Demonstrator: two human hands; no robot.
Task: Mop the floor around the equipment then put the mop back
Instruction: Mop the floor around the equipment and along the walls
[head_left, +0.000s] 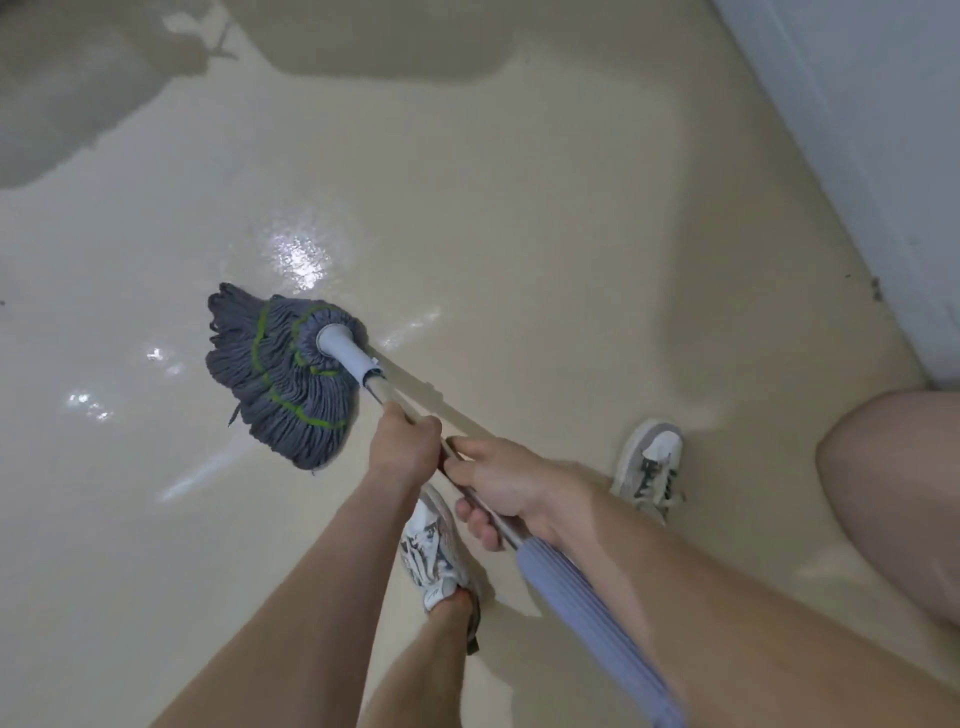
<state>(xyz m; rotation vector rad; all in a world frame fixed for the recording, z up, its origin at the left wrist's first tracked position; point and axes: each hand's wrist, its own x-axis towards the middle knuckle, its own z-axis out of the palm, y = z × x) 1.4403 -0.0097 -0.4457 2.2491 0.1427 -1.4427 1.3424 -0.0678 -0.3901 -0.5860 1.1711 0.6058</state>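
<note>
The mop head (280, 374), grey strands with green stitching, lies spread on the wet beige floor (519, 234) left of centre. Its pale handle (387, 397) runs down and right to a lilac ribbed grip (576, 597). My left hand (405, 447) is closed around the handle just below the mop head. My right hand (498, 488) holds the handle further back, above the lilac grip. Both forearms reach in from the bottom edge.
My two feet in white and grey sneakers (649, 467) (434, 551) stand under the handle. A pale blue wall or cabinet (883, 130) rises at the right. Dark reflections of equipment (389, 47) show at the top. A knee (893, 499) is at the right.
</note>
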